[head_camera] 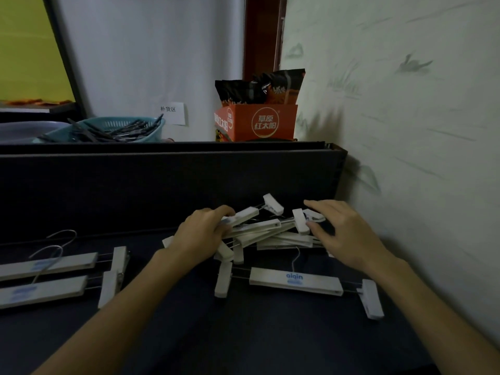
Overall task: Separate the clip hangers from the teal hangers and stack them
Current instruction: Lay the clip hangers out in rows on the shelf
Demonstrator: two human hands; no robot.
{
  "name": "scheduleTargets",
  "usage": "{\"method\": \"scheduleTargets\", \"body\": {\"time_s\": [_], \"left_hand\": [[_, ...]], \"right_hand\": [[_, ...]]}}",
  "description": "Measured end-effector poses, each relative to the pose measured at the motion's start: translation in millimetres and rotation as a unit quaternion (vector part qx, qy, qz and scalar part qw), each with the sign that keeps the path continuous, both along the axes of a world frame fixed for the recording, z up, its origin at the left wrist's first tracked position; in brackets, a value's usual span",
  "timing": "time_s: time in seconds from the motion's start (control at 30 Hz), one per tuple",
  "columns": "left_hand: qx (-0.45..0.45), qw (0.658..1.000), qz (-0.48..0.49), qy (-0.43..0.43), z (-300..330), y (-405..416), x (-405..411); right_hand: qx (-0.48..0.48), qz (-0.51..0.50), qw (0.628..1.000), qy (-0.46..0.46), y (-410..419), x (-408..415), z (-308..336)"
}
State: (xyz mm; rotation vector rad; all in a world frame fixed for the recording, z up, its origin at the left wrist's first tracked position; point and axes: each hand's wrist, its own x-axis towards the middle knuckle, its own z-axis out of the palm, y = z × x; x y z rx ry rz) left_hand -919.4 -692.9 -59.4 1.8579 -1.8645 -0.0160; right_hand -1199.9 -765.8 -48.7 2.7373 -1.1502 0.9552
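Clip hangers are lying all over the dark bench (243, 334), which is filling the lower half of the frame and butting against a dark upright panel (162, 185) behind it. We are seeing the pale patterned wall (405, 131) taking up the right side.

In the centre, a tangled pile of white clip hangers (266, 231) is sitting near the panel. Two more white clip hangers, the upper left hanger (54, 263) and the lower left hanger (46, 293), are lying side by side at the left edge, their wire hooks pointing up-frame. A single hanger with blue lettering (296, 281) is lying just below the pile, right of centre.

At the upper left, behind the panel, a teal basket (146, 128) is holding dark stick-like items that we cannot identify. An orange carton (257, 123) with dark snack packets (259, 87) standing in it is sitting at the top centre, and a small paper label (173, 112) is sticking to the white wall beside it.

Our left hand (201, 236) is reaching into the pile's left side, its fingers (224, 212) curling round one white bar. Our right hand (343, 234) is hovering at the pile's right side, fingers spread and relaxed, the thumb touching a clip; it is gripping nothing we can make out.
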Motion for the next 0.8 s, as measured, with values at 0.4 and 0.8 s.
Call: {"method": "scheduleTargets", "body": {"time_s": [0.4, 0.8], "left_hand": [[-0.177, 0.980, 0.013, -0.093, 18.5, 29.4, 29.3], [-0.195, 0.970, 0.071, -0.130, 13.5, 60.0, 89.9]], "right_hand": [[-0.014, 0.079, 0.997, 0.019, 12.8, 52.4, 1.7], [0.125, 0.094, 0.978, 0.138, -6.9, 114.1, -5.2]]}}
